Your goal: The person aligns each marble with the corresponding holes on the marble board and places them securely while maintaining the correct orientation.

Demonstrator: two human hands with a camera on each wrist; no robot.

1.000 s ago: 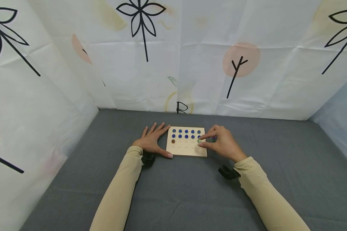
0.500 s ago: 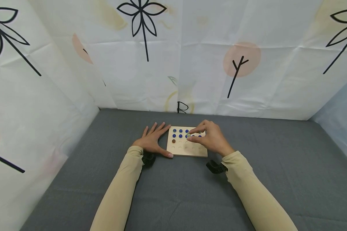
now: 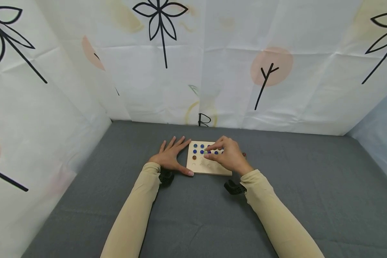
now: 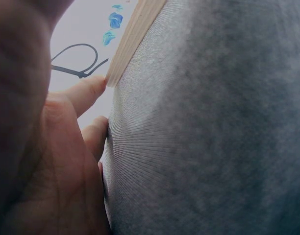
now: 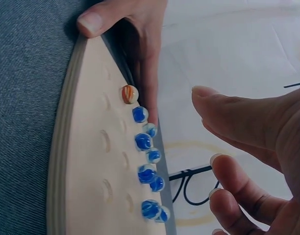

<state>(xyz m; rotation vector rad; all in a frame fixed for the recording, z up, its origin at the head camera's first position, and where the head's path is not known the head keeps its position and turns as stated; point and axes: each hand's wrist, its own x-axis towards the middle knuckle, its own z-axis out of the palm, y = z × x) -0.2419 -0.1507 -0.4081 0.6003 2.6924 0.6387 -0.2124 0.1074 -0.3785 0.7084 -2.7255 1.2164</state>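
Green marble, half-hidden by fingertips

Board is sitting on the bench mid-way across, close to the back wall, with marbles sitting in the dimples of its far rows. Left hand is lying flat on the bench, touching the board's left edge; right hand is hovering over the board's right half, its fingers reaching over the far rows.
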